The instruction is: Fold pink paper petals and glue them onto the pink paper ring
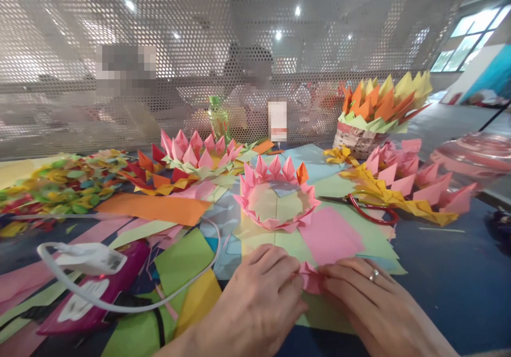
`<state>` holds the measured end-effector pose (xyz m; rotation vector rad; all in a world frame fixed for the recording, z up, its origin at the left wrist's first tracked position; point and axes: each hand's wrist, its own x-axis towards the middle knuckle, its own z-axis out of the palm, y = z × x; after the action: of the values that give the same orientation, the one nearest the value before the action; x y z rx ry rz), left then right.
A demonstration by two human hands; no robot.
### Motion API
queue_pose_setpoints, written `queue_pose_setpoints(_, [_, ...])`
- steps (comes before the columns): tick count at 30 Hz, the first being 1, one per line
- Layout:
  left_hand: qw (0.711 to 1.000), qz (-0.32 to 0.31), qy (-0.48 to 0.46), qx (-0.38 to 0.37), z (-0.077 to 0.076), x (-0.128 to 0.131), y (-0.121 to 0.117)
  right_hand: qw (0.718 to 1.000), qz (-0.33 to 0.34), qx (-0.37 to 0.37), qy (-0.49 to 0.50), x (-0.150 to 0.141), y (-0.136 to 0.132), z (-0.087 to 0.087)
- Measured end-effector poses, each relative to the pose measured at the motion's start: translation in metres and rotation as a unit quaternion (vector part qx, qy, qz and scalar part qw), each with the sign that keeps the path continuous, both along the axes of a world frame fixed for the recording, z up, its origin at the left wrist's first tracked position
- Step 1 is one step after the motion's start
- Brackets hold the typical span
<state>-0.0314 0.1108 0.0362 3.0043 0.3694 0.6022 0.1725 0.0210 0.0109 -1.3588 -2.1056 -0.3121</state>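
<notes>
Between my two hands is a small folded piece of pink paper (310, 278), low in the middle of the head view. My left hand (265, 288) has its fingers curled and closed on the left side of it. From the right, my right hand (365, 290), with a ring on one finger, pinches the other side. The fingertips hide part of the folds. Just beyond lies a flat pink sheet (331, 234) on light green paper. Behind that stands a ring of pink folded paper points (275, 221) with one orange point at its right.
Red-handled scissors (375, 213) lie to the right. A magenta power strip (98, 288) with a white charger and cable sits at left. Paper scraps (75, 181), folded paper flowers (199, 152), a green bottle (218, 120) and a phone (277, 120) stand before a perforated screen (191, 38).
</notes>
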Motion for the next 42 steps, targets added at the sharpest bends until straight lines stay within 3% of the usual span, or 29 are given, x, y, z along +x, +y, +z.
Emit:
queue_pose_setpoints(6, [0.998,-0.004,0.051,-0.031,-0.003,0.006,-0.003,0.999,0.029,-0.013,0.006,-0.001,-0.003,0.005])
queue_pose_setpoints(15, [0.999,-0.034,-0.013,-0.032,-0.006,0.012,0.003,0.998,0.009,-0.029,0.053,0.0,-0.001,0.005])
queue_pose_setpoints(25, [0.984,0.019,-0.094,-0.151,-0.014,0.021,-0.001,0.992,-0.002,-0.077,0.098,0.002,-0.001,0.004])
queue_pose_setpoints(32, [0.981,0.03,-0.102,-0.16,-0.012,0.02,-0.003,0.989,-0.002,-0.11,0.095,0.004,-0.005,-0.002])
queue_pose_setpoints(42, [0.972,0.068,-0.114,-0.194,-0.011,0.026,-0.002,0.983,-0.063,-0.118,0.124,0.0,-0.002,-0.001])
